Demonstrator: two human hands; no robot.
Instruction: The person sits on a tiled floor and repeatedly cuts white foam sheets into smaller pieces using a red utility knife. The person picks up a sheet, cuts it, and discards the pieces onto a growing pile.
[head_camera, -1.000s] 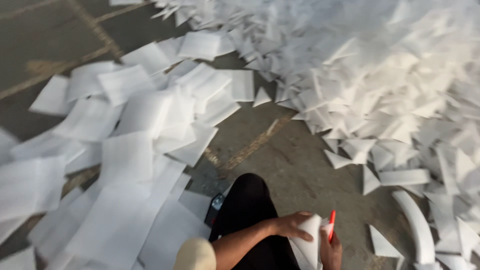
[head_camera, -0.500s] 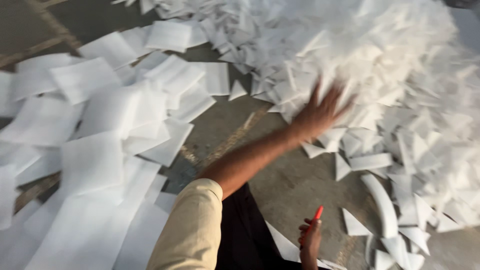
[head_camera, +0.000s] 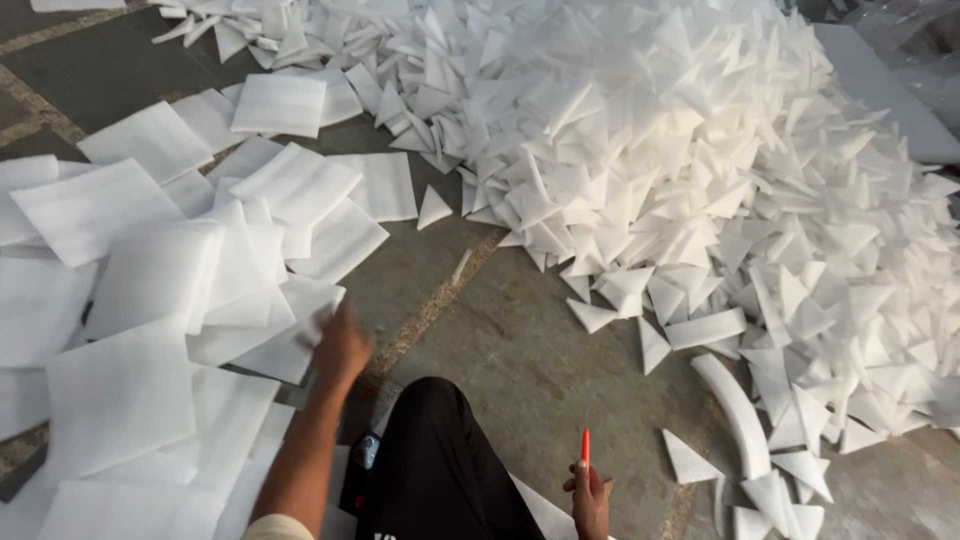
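The head camera looks down on a person seated on a grey concrete floor (head_camera: 520, 370), one knee in black trousers (head_camera: 440, 470) pointing forward. The left hand (head_camera: 340, 345) reaches out over the near edge of a loose spread of square white foam sheets (head_camera: 150, 290), and it is blurred, so I cannot tell whether the fingers are spread or already pinching a sheet; it sits at the corner of the nearest sheet (head_camera: 290, 335), touching or just above it. The right hand (head_camera: 590, 495) is low beside the knee, fingers wrapped narrowly around a thin red-tipped cutter (head_camera: 585, 447) held upright with the tip up. To the right and ahead lies a big heap of white foam triangles (head_camera: 700, 180), with a few strays and a curved foam strip (head_camera: 735, 410) near the right hand. A small dark object (head_camera: 365, 450) lies by the left thigh, too small to make out. As a judgement, the step in hand is taking one sheet from the spread: it would go best by catching only the top sheet at its free corner, lifting it lightly so the soft foam does not crease or drag its neighbours, and keeping the cutter's tip turned away from the knee and the reaching arm while the sheet comes in
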